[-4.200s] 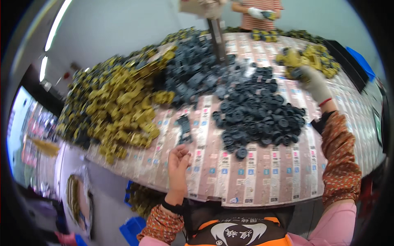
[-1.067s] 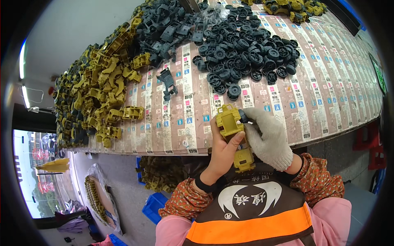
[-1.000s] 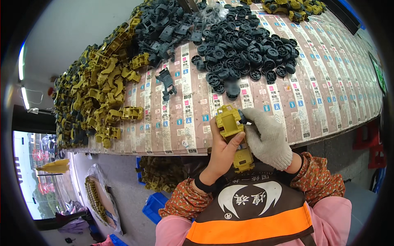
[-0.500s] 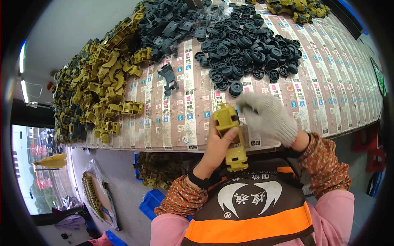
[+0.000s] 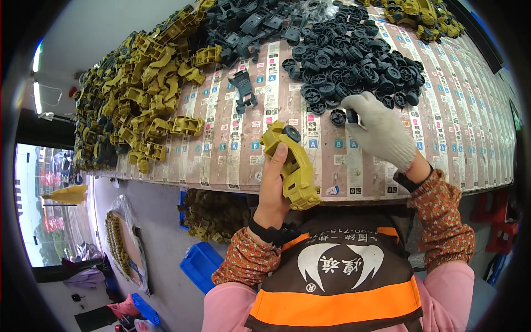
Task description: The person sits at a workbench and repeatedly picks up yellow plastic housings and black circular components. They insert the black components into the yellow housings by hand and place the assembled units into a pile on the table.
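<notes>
My bare left hand (image 5: 272,188) grips a yellow plastic toy truck body (image 5: 299,176), tilted above the table's near edge. One dark wheel (image 5: 291,133) sits on the truck's side near its far end. In a pale knitted glove, my right hand (image 5: 383,131) pinches a dark toy wheel (image 5: 352,116) between thumb and fingers at the near edge of the wheel pile (image 5: 345,69). Another loose wheel (image 5: 337,117) lies just beside those fingertips. Left of the wheels, a single dark grey chassis part (image 5: 243,91) rests apart on the table.
Yellow truck bodies (image 5: 146,94) are heaped along the table's left side, with dark grey parts (image 5: 249,25) behind. More yellow pieces (image 5: 426,16) lie at the far right. Below the patterned table (image 5: 221,166) are a blue crate (image 5: 202,265) and a bin of yellow parts (image 5: 213,213).
My left hand has shifted left and turned the truck body, so its side wheel shows. My right hand has moved away from the truck to the wheel pile and taken hold of a wheel.
</notes>
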`<state>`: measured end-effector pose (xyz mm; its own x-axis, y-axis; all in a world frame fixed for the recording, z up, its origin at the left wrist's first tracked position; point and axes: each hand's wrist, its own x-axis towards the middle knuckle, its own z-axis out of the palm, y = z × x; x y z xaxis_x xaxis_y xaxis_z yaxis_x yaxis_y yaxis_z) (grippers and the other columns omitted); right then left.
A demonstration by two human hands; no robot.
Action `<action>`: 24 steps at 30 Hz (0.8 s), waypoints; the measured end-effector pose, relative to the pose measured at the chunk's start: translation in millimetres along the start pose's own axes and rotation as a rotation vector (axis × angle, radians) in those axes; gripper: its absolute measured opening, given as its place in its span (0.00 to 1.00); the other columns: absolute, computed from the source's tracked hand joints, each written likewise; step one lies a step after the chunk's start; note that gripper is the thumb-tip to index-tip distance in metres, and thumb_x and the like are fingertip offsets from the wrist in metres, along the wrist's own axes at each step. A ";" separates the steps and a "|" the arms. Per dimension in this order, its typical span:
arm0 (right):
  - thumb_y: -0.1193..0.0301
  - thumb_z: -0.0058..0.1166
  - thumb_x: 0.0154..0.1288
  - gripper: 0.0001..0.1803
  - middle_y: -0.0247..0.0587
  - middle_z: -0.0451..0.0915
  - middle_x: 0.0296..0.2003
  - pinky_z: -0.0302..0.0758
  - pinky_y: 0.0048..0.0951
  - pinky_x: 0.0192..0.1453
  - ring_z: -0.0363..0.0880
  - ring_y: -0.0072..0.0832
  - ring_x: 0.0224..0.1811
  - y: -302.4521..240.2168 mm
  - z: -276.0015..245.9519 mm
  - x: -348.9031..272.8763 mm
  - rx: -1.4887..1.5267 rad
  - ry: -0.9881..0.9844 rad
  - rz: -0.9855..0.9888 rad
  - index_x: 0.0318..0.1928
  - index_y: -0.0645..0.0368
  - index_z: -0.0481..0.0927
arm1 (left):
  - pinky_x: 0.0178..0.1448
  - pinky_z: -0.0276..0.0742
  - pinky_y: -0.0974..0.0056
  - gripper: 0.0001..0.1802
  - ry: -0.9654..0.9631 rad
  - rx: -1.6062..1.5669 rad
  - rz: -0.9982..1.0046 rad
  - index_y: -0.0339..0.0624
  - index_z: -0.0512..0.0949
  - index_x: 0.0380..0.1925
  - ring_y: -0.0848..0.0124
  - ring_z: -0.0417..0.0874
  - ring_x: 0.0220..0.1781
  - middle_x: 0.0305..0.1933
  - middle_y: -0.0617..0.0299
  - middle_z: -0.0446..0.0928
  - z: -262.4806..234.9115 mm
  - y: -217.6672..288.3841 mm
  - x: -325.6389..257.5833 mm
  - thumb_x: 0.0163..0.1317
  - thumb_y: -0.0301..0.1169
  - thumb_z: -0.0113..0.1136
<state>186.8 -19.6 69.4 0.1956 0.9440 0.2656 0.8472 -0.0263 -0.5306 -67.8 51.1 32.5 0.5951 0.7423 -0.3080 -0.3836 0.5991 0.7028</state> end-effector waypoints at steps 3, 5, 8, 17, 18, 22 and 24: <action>0.75 0.62 0.64 0.20 0.43 0.80 0.43 0.82 0.38 0.49 0.83 0.35 0.45 -26.6 -17.0 -23.0 0.405 -0.216 0.188 0.56 0.60 0.79 | 0.48 0.89 0.63 0.21 0.007 -0.074 0.010 0.49 0.71 0.63 0.72 0.86 0.47 0.49 0.64 0.80 5.1 -3.7 3.3 0.79 0.46 0.59; 0.75 0.62 0.65 0.22 0.39 0.80 0.43 0.81 0.32 0.51 0.81 0.27 0.44 -39.1 -14.0 -38.0 0.562 -0.269 0.143 0.60 0.62 0.78 | 0.47 0.89 0.63 0.20 -0.001 -0.078 0.023 0.48 0.72 0.62 0.72 0.87 0.46 0.48 0.64 0.80 4.2 -7.9 6.4 0.79 0.45 0.60; 0.76 0.64 0.64 0.25 0.39 0.81 0.48 0.81 0.31 0.57 0.82 0.25 0.48 -56.2 -10.1 -55.9 0.660 -0.307 0.215 0.63 0.62 0.78 | 0.44 0.89 0.63 0.19 -0.013 -0.041 0.073 0.47 0.72 0.60 0.72 0.87 0.43 0.48 0.64 0.80 13.3 -13.1 6.6 0.79 0.44 0.61; 0.78 0.64 0.66 0.25 0.44 0.82 0.50 0.83 0.31 0.54 0.85 0.28 0.50 -55.7 -0.7 -73.3 0.780 -0.283 0.192 0.64 0.62 0.78 | 0.44 0.89 0.63 0.23 0.021 0.117 0.235 0.46 0.67 0.63 0.73 0.86 0.43 0.50 0.63 0.79 24.4 -14.6 4.4 0.77 0.37 0.65; 0.78 0.64 0.66 0.25 0.44 0.82 0.51 0.83 0.31 0.55 0.85 0.27 0.51 -56.0 -0.2 -73.9 0.791 -0.277 0.196 0.64 0.62 0.78 | 0.46 0.88 0.64 0.23 0.033 0.134 0.260 0.46 0.66 0.63 0.74 0.85 0.45 0.51 0.63 0.79 24.5 -16.0 4.5 0.77 0.36 0.65; 0.80 0.63 0.67 0.26 0.48 0.83 0.54 0.84 0.33 0.58 0.86 0.28 0.54 -65.5 11.7 -84.7 1.206 -0.168 0.491 0.65 0.67 0.76 | 0.52 0.86 0.66 0.25 0.045 0.170 0.352 0.46 0.65 0.66 0.75 0.83 0.50 0.54 0.64 0.78 24.1 -18.9 4.0 0.76 0.31 0.65; 0.80 0.64 0.68 0.27 0.49 0.85 0.53 0.85 0.33 0.59 0.86 0.27 0.55 -66.6 9.9 -88.1 1.191 -0.178 0.533 0.66 0.69 0.75 | 0.53 0.86 0.65 0.26 0.032 0.198 0.382 0.46 0.65 0.67 0.75 0.83 0.51 0.54 0.64 0.77 29.0 -15.9 2.0 0.75 0.28 0.66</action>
<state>108.3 -97.8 73.4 0.2230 0.9407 -0.2555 -0.2817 -0.1888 -0.9408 -40.1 34.4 39.3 0.4129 0.9106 -0.0191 -0.4276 0.2123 0.8787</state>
